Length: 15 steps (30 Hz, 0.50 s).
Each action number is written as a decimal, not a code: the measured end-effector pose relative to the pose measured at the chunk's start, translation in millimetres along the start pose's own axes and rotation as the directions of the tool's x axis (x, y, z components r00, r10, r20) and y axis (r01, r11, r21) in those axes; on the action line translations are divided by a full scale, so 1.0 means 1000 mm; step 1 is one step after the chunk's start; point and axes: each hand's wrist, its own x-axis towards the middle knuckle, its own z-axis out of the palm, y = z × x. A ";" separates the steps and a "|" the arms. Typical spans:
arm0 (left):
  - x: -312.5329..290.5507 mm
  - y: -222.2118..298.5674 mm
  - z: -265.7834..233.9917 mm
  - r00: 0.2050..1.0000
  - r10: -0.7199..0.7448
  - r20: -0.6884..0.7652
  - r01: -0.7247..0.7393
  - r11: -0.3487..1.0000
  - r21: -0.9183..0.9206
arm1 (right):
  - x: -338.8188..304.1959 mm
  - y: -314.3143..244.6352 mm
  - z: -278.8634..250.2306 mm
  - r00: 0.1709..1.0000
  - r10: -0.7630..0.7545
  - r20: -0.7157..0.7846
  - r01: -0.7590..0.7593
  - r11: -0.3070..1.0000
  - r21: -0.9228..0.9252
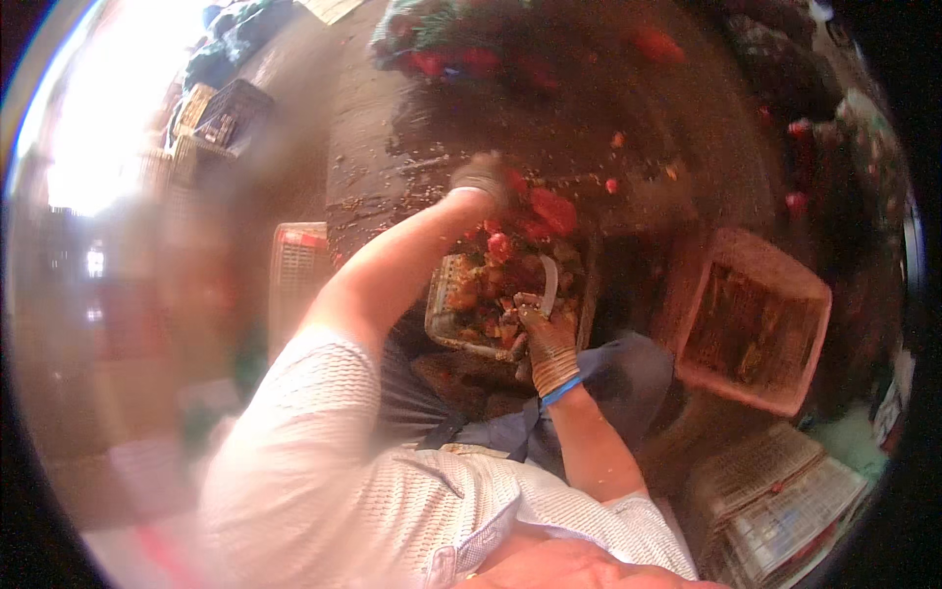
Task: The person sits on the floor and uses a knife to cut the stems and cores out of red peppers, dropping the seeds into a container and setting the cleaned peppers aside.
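Note:
My gloved right hand (546, 344) is closed around a knife (550, 283) with a short, pale, curved blade pointing up. It hovers over the near right part of a plastic basket (432, 316) that stands in front of my lap. Orange, red and dark scraps (476, 290) fill much of that basket. My left hand (481, 175), also gloved, reaches over the table edge beside glossy red pieces (552, 210). Motion smears its fingers, so their grip is hidden. One round red piece (499, 246) lies at the far side of the basket.
Small seeds and bits litter the brown table (412, 128). A pink crate (751, 324) stands to my right, with stacked pale crates (785, 510) nearer. Left of the table is another basket (294, 270). A green net bag (427, 29) lies at the far end.

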 end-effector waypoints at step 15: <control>-0.137 -0.091 0.118 0.981 0.124 0.148 0.170 -0.199 -0.965 | 0.001 0.021 0.010 0.971 -0.237 -0.025 0.194 0.847 -0.495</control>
